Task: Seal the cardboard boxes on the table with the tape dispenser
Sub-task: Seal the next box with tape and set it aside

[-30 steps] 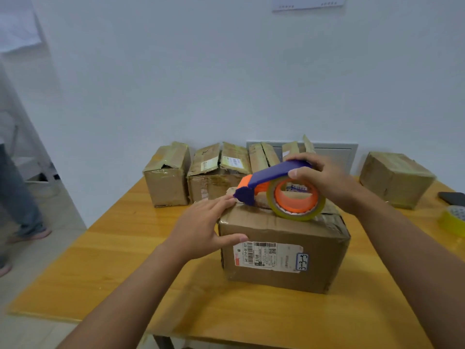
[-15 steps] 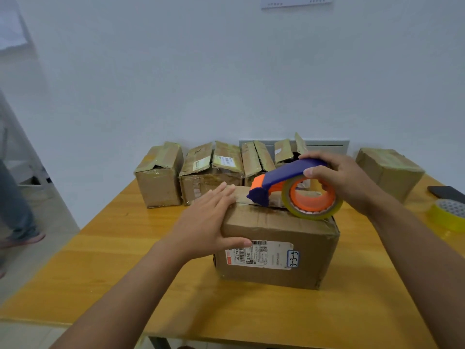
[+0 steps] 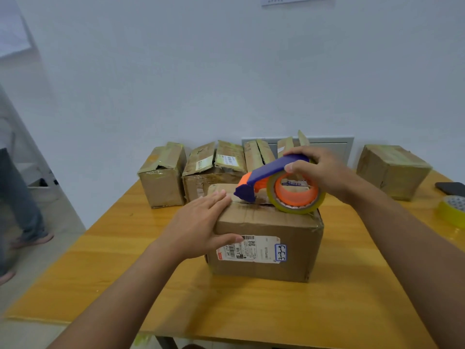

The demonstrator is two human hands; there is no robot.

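A brown cardboard box (image 3: 284, 238) with a white shipping label stands on the yellow wooden table (image 3: 251, 323) in front of me. My left hand (image 3: 201, 222) lies flat over the box's top left corner, fingers straight on the lid and thumb down the front face. My right hand (image 3: 319, 170) grips the blue handle of the tape dispenser (image 3: 279, 185). Its orange hub carries a yellowish roll of tape, and its blue nose rests on the box top near my left fingertips.
Several worn cardboard boxes (image 3: 214, 170) line the back of the table against the white wall, with another box (image 3: 392, 167) at the far right. A spare yellow tape roll (image 3: 453, 210) and a dark phone (image 3: 450, 188) lie at the right edge. A person's legs (image 3: 17, 197) show at left.
The dispenser and my right hand have slid right along the box top. My left hand stays pressed on the lid. The view has shifted slightly.
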